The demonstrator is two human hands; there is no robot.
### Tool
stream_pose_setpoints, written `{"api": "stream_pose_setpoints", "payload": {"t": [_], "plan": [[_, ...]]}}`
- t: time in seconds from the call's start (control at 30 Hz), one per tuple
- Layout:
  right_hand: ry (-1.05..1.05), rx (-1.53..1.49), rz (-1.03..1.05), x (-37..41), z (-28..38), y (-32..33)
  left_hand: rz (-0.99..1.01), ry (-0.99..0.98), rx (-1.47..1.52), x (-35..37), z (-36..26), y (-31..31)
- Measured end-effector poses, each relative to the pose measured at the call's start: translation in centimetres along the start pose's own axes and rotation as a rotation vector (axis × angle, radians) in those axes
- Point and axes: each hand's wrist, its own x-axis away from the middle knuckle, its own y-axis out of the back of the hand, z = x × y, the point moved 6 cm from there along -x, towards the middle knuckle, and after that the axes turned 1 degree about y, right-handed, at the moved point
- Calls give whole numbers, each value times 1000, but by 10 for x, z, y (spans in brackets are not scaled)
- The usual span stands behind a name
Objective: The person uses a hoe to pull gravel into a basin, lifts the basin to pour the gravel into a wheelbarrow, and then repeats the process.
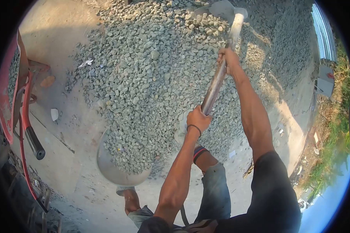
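My left hand (198,119) is closed around the lower end of a hoe's thick handle (217,83). Farther up the same handle, my right hand (229,60) grips it, fingers wrapped round. The hoe's metal blade (220,8) is at the top of the view, over the far part of a grey gravel pile (144,81). By my feet, a wide shallow pan (104,165) lies against the near edge of the pile with gravel in it.
A red wheelbarrow (25,105) with a black grip (35,143) stands at the left, gravel in its tray. A white scrap (55,114) lies on the concrete floor (79,159). Corrugated sheet (323,33) and green plants (334,155) border the right side.
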Motion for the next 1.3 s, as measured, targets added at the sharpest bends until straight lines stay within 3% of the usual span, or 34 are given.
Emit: {"api": "stream_pose_setpoints", "payload": {"t": [0.17,0.3,0.43,0.6,0.73,0.9,1.03,1.13,1.23,1.3], "plan": [[-203,-92,8,79,-136,-25,-30,135,-83,110,95,31],[-351,-41,-3,170,-224,-89,-27,180,-111,184,179,87],[-506,-44,-17,230,-274,-89,-1,280,-123,251,213,96],[-539,-33,-44,302,-315,-98,46,338,-162,323,237,120],[-697,-53,50,365,-391,-114,46,447,-229,393,258,153],[-818,-70,-5,468,-452,-129,83,587,-333,481,297,182],[-900,-137,26,538,-456,-144,108,676,-361,536,299,204],[-831,-137,9,527,-410,-135,91,629,-341,530,294,205],[-621,-238,-48,458,-331,-104,104,465,-345,447,280,178],[-323,-247,-55,370,-254,-65,64,131,-352,343,221,145]]}}
